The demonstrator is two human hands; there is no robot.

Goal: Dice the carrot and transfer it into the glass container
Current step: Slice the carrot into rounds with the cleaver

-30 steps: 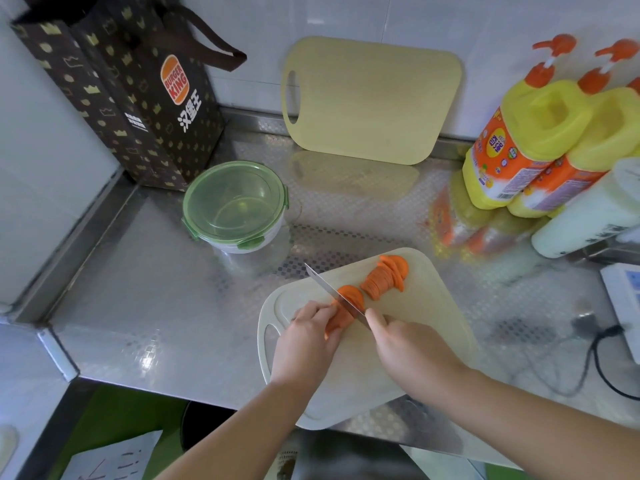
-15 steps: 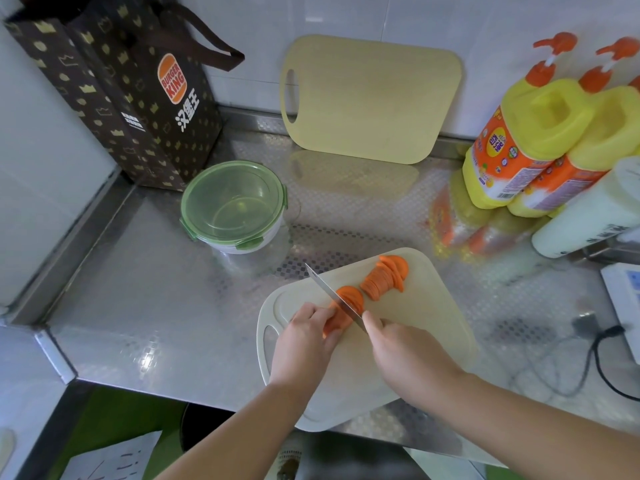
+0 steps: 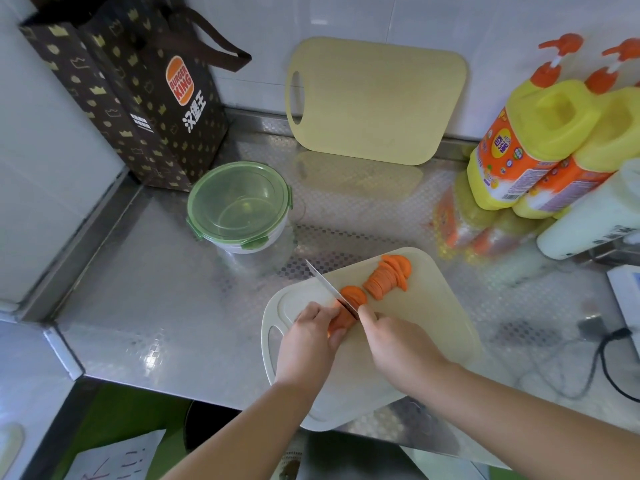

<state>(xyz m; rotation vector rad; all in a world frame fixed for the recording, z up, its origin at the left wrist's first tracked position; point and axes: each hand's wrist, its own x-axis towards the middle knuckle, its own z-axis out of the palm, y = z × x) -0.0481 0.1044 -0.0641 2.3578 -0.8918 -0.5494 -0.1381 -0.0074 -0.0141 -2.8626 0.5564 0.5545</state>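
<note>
An orange carrot [image 3: 348, 306] lies on the white cutting board [image 3: 429, 327] near the counter's front edge. My left hand [image 3: 308, 344] presses down on its near end. My right hand [image 3: 398, 344] grips a knife [image 3: 327, 285] whose blade is down across the carrot, tip pointing away to the left. A row of cut half-round slices [image 3: 388, 277] leans together at the board's far side. The glass container [image 3: 239, 207], closed with a green clip lid, stands on the counter to the far left of the board.
A dark paper bag [image 3: 138, 91] stands in the back left corner. A yellow cutting board [image 3: 377, 98] leans against the tiled wall. Yellow and orange pump bottles [image 3: 530, 140] and a white bottle [image 3: 595, 216] crowd the right. A black cable [image 3: 609, 362] lies at right.
The knife blade and both hands have stayed on the carrot with only slight shifts. The slices and container have not moved.
</note>
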